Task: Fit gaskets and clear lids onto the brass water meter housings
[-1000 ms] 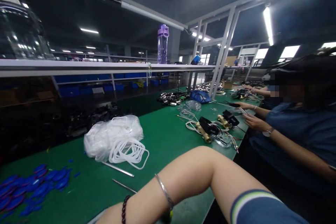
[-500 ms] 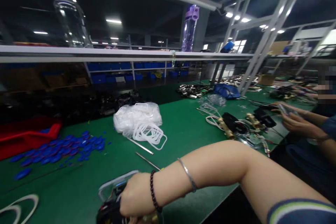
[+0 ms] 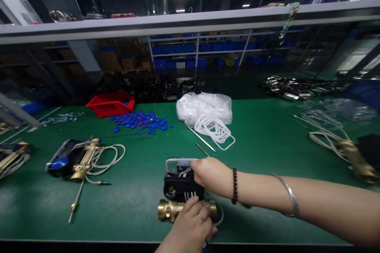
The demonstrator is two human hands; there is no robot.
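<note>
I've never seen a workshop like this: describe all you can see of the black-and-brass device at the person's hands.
The device lies near the green table's front edge. Its shiny, brass-looking pipe runs crosswise, with a wide round left end. Behind it sits a black, plastic-looking housing with a round opening and pale lines on its front; thin wires show behind, near a pale-rimmed frame. The left hand covers part of the pipe; the right hand hides the housing's upper right corner.

Central brass pipe body: bare metal, bright highlights. Black housing: smooth plastic, mostly matt. Bag is crinkled, translucent, glossy plastic film; white gaskets look smooth and rubbery. Red bin: smooth plastic. Bangle: polished silvery metal. Green tabletop: smooth, satin sheen.
</note>
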